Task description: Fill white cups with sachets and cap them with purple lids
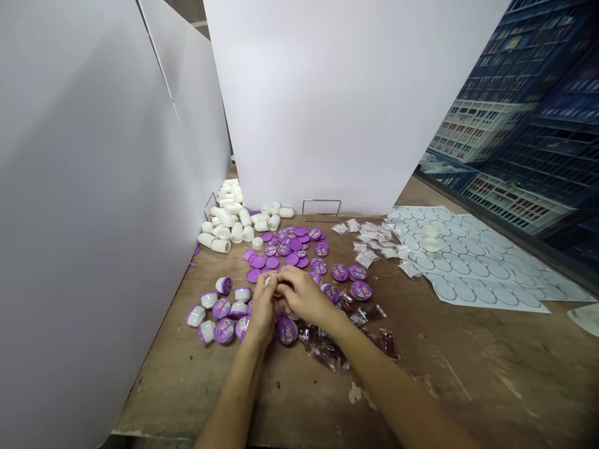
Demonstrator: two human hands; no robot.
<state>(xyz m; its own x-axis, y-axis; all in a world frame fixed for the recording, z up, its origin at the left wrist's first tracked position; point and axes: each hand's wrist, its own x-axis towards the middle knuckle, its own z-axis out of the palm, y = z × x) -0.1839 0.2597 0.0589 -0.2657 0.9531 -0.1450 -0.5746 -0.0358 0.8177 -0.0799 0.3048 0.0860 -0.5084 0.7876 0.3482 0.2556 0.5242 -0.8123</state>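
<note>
My left hand (pixel 262 307) and my right hand (pixel 303 294) meet over the middle of the table, fingers closed around a small white cup (pixel 269 281) that mostly hides behind them. Purple printed lids (pixel 283 250) lie loose in a pile just beyond my fingers. Left of my left hand sit several white cups with purple lids on (pixel 209 300), some upside down or on their sides. Another lidded cup (pixel 287 331) stands below my right hand. Clear sachets of dark red-brown content (pixel 327 355) lie under and beside my right wrist.
Stacks of white cups (pixel 226 216) lie at the back left. Small white packets (pixel 369 240) are heaped at the back right, beside sheets printed with ovals (pixel 468 255). White panels (pixel 309 106) stand behind and at the left. Blue and white crates (pixel 496 125) are stacked at the far right.
</note>
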